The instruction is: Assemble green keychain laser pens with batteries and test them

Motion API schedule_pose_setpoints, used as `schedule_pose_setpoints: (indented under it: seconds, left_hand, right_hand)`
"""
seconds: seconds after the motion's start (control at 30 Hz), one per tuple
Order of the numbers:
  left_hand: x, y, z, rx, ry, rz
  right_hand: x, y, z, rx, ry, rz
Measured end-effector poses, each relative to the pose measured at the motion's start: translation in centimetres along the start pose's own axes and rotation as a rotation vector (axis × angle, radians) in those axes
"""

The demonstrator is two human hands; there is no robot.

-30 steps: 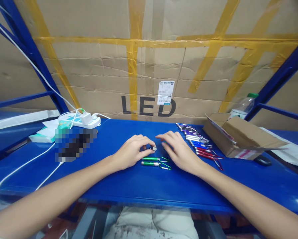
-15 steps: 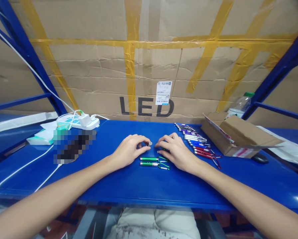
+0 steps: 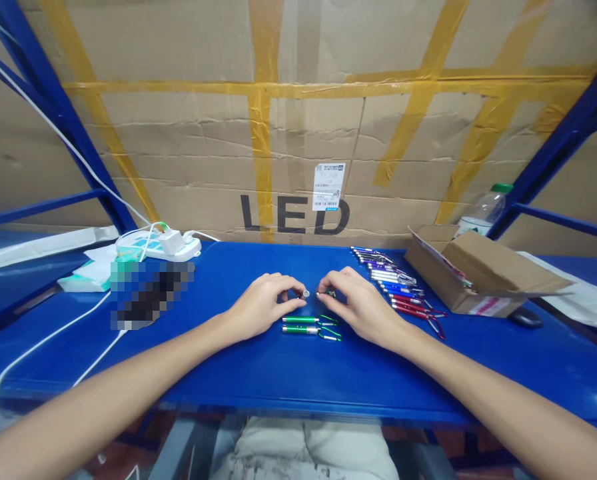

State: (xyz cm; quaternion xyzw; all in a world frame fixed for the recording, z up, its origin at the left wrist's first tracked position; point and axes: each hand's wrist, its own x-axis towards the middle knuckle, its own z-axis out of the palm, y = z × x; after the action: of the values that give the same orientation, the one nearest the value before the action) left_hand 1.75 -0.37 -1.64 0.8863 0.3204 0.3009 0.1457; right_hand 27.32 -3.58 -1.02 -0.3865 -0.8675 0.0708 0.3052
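My left hand (image 3: 268,301) pinches a small tube (image 3: 305,294), whose round silver end points right; the rest of it is hidden by the fingers. Just across from it, my right hand (image 3: 352,300) has thumb and fingertips drawn together around something tiny, too small to make out. Two green metal penlights (image 3: 301,326) with green carabiner clips lie side by side on the blue table (image 3: 258,380), right below the fingertips. Beyond my right hand runs a row of penlights (image 3: 396,287) in purple, silver, blue and red, clips towards the right.
An open cardboard box (image 3: 483,273) stands at the right, with a dark mouse-like object (image 3: 526,317) and a green-capped bottle (image 3: 491,207) near it. At the left are a power strip (image 3: 178,248), white cables and a tissue pack (image 3: 86,277). A big cardboard wall (image 3: 203,147) closes off the back.
The fingers of my right hand have drawn together into a pinch. My left hand has shifted slightly right with the tube, showing more of its silver end.
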Motion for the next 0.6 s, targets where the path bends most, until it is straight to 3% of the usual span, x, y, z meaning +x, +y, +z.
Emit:
schedule_pose_setpoints:
  seconds: [0.6]
  left_hand:
    - [-0.01, 0.45, 0.03, -0.006, -0.026, 0.036]
  right_hand:
    - [-0.03, -0.72, 0.18, 0.156, 0.092, 0.01]
